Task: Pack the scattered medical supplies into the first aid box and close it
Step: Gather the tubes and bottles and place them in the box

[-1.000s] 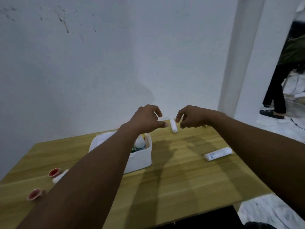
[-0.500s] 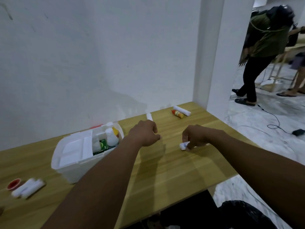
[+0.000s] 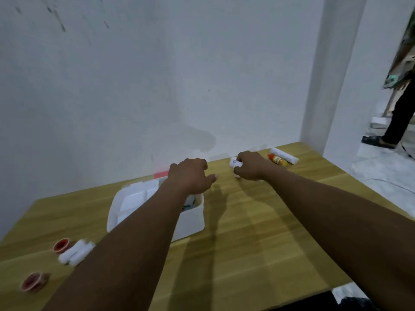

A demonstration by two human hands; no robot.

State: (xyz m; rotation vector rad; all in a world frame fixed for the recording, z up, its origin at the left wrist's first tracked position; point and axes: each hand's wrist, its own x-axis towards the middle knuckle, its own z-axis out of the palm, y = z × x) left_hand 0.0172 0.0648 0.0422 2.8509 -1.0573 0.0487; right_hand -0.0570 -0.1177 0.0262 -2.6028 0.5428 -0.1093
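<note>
White tube [image 3: 234, 163] was gripped in the right hand [image 3: 249, 166], centre right; the left hand [image 3: 190, 177] was loosely clenched, empty, over the box [image 3: 190, 223]. Collecting was judged underway; carrying it leftward would be needed

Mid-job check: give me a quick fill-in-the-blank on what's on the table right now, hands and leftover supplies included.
1. The right hand is closed on a small ____ tube.
2. The first aid box stands with its lid ____.
3. The little bottle with the red cap lies beside a white roll at the table's far ____ corner.
4. The left hand hovers above the ____.

Missing words: white; open; right; box
</note>
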